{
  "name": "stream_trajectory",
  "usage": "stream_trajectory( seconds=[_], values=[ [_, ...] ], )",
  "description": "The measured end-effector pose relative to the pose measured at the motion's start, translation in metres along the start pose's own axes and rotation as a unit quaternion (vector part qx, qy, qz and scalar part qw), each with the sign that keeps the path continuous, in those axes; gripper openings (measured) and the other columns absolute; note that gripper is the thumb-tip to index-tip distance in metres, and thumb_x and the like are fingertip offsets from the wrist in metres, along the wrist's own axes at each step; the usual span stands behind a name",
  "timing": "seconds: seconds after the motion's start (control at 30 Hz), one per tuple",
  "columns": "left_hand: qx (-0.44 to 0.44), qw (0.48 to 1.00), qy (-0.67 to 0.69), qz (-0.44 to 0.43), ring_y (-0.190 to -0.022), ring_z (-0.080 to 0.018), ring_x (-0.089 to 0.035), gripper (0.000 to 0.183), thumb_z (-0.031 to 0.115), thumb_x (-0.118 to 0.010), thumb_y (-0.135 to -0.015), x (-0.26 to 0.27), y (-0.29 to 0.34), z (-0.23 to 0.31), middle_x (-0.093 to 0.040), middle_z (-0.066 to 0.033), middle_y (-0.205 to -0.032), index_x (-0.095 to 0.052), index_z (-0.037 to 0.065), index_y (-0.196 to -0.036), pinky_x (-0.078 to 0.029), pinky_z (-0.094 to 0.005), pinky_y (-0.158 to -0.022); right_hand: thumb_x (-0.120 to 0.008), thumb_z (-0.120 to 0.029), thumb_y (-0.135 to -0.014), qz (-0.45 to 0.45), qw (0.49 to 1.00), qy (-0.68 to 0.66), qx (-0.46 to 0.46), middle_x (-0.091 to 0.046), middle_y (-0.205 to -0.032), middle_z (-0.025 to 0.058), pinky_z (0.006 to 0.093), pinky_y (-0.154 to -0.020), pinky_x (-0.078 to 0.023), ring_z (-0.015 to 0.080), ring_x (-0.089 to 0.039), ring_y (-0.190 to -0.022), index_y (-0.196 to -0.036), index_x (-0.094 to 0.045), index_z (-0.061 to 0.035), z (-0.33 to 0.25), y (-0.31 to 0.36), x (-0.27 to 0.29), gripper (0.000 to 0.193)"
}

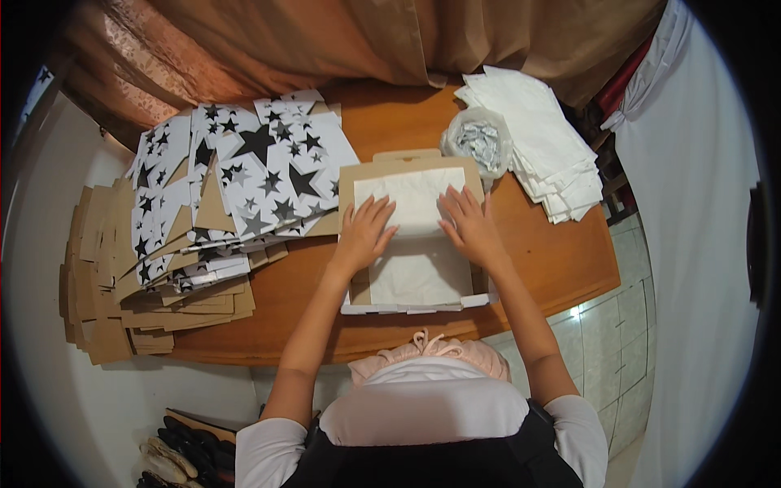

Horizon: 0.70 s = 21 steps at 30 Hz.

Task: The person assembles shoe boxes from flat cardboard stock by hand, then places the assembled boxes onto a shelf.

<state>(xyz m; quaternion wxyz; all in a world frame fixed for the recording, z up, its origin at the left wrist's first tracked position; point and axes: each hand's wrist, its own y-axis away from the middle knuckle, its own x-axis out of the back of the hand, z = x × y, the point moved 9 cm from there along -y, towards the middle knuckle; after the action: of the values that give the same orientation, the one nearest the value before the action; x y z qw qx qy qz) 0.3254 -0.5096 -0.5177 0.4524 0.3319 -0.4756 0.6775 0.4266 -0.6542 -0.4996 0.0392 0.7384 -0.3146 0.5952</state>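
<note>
In front of me on the table lies an open cardboard box, its brown lid folded back away from me. White tissue paper lines the box and runs up over the lid. My left hand rests flat with fingers spread on the left edge of the paper, near the fold between box and lid. On the right edge, at about the same height, my right hand presses down, fingers outstretched. Neither hand grips anything.
Flattened star-printed boxes and plain brown cardboard are piled at the left. A plastic bag with silvery contents stands behind the lid, beside a stack of white paper sheets. Shoes lie below the table, lower left.
</note>
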Motion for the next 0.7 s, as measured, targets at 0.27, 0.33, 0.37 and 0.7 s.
stream_trajectory(
  seconds=[0.27, 0.33, 0.37, 0.7],
  values=[
    [0.015, 0.999, -0.005, -0.042, -0.127, -0.0301, -0.032, 0.041, 0.033, -0.048, -0.087, -0.007, -0.007, 0.001, -0.039, -0.0063, -0.135, -0.047, 0.014, -0.123, -0.021, -0.0571, -0.100, -0.047, -0.034, -0.089, -0.009, 0.999, 0.036, -0.017, -0.038, -0.134, 0.0101, 0.0622, -0.100, -0.012, 0.0341, -0.029, -0.128, -0.127, -0.044, -0.0133, 0.011, 0.007, -0.017, 0.044],
    [-0.017, 0.999, -0.031, 0.008, -0.127, -0.0305, -0.031, 0.039, 0.033, -0.049, -0.087, 0.006, -0.011, 0.011, -0.039, -0.0062, -0.134, -0.049, 0.014, -0.121, -0.021, -0.0565, -0.100, -0.047, -0.033, -0.089, -0.001, 0.999, -0.015, -0.048, -0.039, -0.134, 0.0095, 0.0620, -0.101, -0.011, 0.0338, -0.029, -0.128, -0.126, -0.045, -0.0131, 0.013, 0.004, -0.007, 0.042],
    [-0.022, 0.999, -0.032, 0.010, -0.127, -0.0305, -0.031, 0.039, 0.033, -0.049, -0.087, 0.006, -0.015, 0.014, -0.039, -0.0062, -0.134, -0.049, 0.014, -0.121, -0.021, -0.0565, -0.100, -0.047, -0.033, -0.089, 0.003, 0.999, -0.013, -0.049, -0.039, -0.134, 0.0095, 0.0620, -0.101, -0.011, 0.0338, -0.029, -0.128, -0.126, -0.045, -0.0131, 0.015, 0.002, -0.004, 0.042],
    [-0.101, 0.994, 0.028, -0.033, -0.129, -0.0313, -0.028, 0.038, 0.037, -0.045, -0.089, -0.055, -0.136, 0.059, -0.039, -0.0060, -0.135, -0.052, 0.014, -0.119, -0.018, -0.0598, -0.101, -0.054, -0.009, -0.077, 0.120, 0.981, 0.034, -0.151, -0.056, -0.114, 0.0028, 0.0436, -0.086, -0.035, 0.0234, -0.050, -0.106, -0.106, -0.059, -0.0132, 0.132, -0.051, 0.009, 0.029]
  ],
)
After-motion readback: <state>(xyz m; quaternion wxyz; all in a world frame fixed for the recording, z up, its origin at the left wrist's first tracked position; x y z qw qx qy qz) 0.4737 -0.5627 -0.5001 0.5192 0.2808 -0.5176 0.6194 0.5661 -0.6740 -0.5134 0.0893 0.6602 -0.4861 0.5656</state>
